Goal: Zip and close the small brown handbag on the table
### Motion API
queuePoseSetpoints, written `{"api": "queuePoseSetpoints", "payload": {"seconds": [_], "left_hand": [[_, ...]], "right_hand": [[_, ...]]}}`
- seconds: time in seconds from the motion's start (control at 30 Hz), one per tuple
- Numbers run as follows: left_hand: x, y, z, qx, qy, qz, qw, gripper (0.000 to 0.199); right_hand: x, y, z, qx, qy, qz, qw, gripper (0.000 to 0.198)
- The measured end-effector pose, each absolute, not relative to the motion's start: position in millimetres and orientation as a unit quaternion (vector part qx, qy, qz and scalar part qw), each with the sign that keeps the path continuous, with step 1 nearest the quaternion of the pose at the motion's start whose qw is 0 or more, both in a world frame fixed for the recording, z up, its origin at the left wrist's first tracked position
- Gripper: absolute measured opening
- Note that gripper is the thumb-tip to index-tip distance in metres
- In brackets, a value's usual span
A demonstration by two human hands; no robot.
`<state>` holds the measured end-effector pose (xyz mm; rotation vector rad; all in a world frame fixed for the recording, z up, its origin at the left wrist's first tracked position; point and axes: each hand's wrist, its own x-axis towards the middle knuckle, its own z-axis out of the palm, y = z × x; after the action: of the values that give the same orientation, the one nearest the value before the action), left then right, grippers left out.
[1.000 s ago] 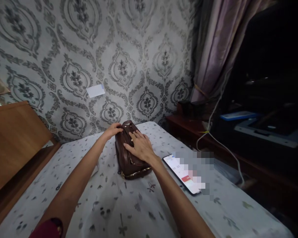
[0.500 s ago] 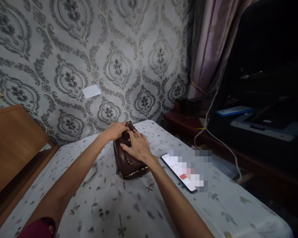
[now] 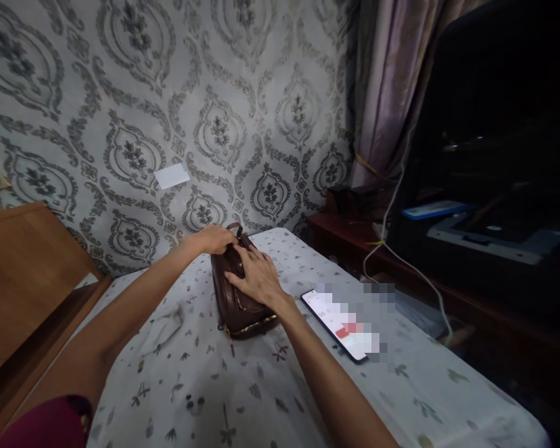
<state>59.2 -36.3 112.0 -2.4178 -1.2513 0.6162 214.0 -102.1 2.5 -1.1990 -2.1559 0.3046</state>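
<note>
A brown leather bag (image 3: 231, 305) with gold zips and a short top handle rests on the patterned white sheet. At its top, by the handle, my left hand (image 3: 217, 239) has its fingers closed on the bag's upper edge; the fingertips are partly hidden, so a zip pull between them cannot be made out. My right hand (image 3: 260, 277) lies spread over the bag's front, thumb apart and fingers stretched towards the far side. To the right of the bag, a phone (image 3: 333, 326) lies face up with its screen lit, partly blurred by pixel blocks.
Behind the bag rises a patterned wall (image 3: 219, 130) with a white paper (image 3: 172, 176) on it. A wooden board (image 3: 23, 274) borders the left. On the right stand a dark red table (image 3: 326, 227), a white cable (image 3: 396, 193) and a large dark screen (image 3: 508, 124).
The bag's top handle now stands up in a loop beside my left hand, which has shifted slightly. My right hand stays on the bag's front.
</note>
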Motion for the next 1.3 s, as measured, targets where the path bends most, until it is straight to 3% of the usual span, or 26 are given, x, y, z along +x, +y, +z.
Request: {"api": "queuePoseSetpoints", "payload": {"seconds": [0.47, 0.6, 0.8, 0.93, 1.1, 1.2, 1.3], "left_hand": [[66.1, -28.9, 130.4, -0.832, -0.489, 0.171, 0.198, 0.038], [66.7, -30.3, 129.4, -0.835, -0.494, 0.170, 0.173, 0.038], [56.0, -30.7, 122.5, -0.851, -0.486, 0.134, 0.149, 0.037], [48.0, -29.7, 120.3, -0.867, -0.474, 0.101, 0.118, 0.034], [35.0, -27.3, 115.2, -0.889, -0.456, 0.031, 0.017, 0.043], [22.0, -24.2, 104.2, -0.877, -0.459, -0.088, -0.114, 0.054], [8.5, -16.7, 86.8, -0.815, -0.493, -0.252, -0.171, 0.046]], "right_hand": [[213.9, -101.6, 2.6, -0.451, -0.818, 0.111, 0.339, 0.075], [215.8, -101.4, 3.1, -0.438, -0.816, 0.124, 0.356, 0.065], [215.9, -98.0, 0.7, -0.435, -0.812, 0.149, 0.359, 0.033], [213.2, -89.5, -5.0, -0.431, -0.781, 0.175, 0.416, 0.038], [211.8, -79.6, -9.2, -0.389, -0.746, 0.216, 0.495, 0.036], [211.5, -77.5, -10.3, -0.349, -0.719, 0.261, 0.541, 0.035], [210.9, -77.3, -11.6, -0.316, -0.696, 0.299, 0.571, 0.036]]}}
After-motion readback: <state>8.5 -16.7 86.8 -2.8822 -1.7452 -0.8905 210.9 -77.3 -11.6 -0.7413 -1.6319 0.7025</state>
